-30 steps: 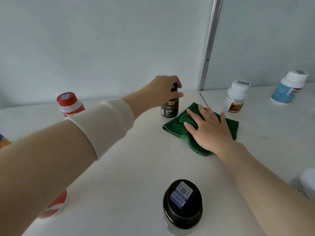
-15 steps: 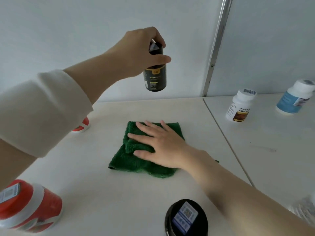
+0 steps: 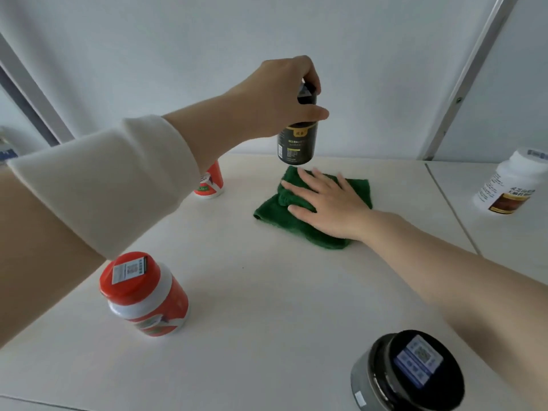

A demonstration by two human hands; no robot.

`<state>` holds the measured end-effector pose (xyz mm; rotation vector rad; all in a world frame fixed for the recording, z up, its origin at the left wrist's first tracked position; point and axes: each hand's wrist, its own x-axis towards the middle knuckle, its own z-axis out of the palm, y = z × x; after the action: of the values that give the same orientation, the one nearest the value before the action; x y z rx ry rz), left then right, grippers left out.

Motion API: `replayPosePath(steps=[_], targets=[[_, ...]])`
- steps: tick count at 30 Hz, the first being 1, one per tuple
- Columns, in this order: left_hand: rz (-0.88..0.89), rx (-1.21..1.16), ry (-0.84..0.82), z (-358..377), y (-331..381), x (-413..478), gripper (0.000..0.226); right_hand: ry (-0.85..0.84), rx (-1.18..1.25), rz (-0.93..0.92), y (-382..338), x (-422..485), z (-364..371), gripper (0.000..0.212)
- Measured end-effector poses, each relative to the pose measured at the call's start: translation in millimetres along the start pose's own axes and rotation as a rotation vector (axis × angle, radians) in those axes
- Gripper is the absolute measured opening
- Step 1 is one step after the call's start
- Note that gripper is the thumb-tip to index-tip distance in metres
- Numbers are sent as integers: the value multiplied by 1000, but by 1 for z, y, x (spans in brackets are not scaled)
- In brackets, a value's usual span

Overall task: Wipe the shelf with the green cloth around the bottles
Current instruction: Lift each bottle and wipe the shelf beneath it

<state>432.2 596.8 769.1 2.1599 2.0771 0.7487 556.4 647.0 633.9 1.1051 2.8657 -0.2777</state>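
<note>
green cloth (image 3: 284, 223) lies flat on the white shelf (image 3: 267, 292), just past centre toward one o'clock. the right hand (image 3: 329, 203) presses on it, fingers straight and spread, pointing to about ten o'clock. the left hand (image 3: 275, 96) grips a dark bottle (image 3: 296, 140) by its cap, fingers and thumb curled round it, holding it above the cloth's twelve o'clock edge. i see a red jar (image 3: 145, 295) at seven o'clock, a second red jar (image 3: 210, 182) at ten o'clock, partly behind the white sleeve (image 3: 103, 185), a white bottle (image 3: 507, 185) at three o'clock and a black-lidded jar (image 3: 409, 372) at five o'clock.
</note>
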Motion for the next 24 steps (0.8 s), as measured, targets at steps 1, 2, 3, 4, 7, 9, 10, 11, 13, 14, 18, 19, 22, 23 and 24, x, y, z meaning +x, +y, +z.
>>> replayPosePath(steps=[1,2,3,4,7,9,10,11,13,14,18,19,22,23,24], targets=[[-11,-8,-11,3,-2,1,38,-21,1,-94,-9,-7,1,53],[-21,-18,-25,7,-3,3,38,-39,1,-177,-17,-15,2,52],[-26,-29,-43,12,-3,5,38,-50,5,-247,-22,-22,3,52],[-26,-39,-64,17,-2,8,38,-52,13,-301,-26,-28,4,51],[3,-56,-145,36,4,15,39,-34,60,-371,-25,-41,7,49],[29,-67,-190,50,10,19,39,-15,79,-373,-23,-46,10,49],[38,-78,-206,57,14,22,38,-6,82,-367,-23,-47,11,48],[45,-89,-217,63,17,24,39,5,84,-361,-23,-48,12,48],[52,-111,-233,74,24,29,39,21,83,-349,-23,-49,13,49],[57,-122,-240,79,27,32,39,24,87,-342,-24,-50,13,50],[78,-136,-249,94,34,43,40,33,115,-334,-23,-51,14,49],[77,-135,-248,97,34,45,40,46,118,-340,-23,-51,15,48],[59,-145,-240,103,35,47,39,64,110,-340,-24,-51,15,48],[60,-132,-236,104,35,46,40,67,99,-339,-23,-50,15,49],[61,-108,-235,105,35,45,41,71,92,-339,-23,-50,15,49]])
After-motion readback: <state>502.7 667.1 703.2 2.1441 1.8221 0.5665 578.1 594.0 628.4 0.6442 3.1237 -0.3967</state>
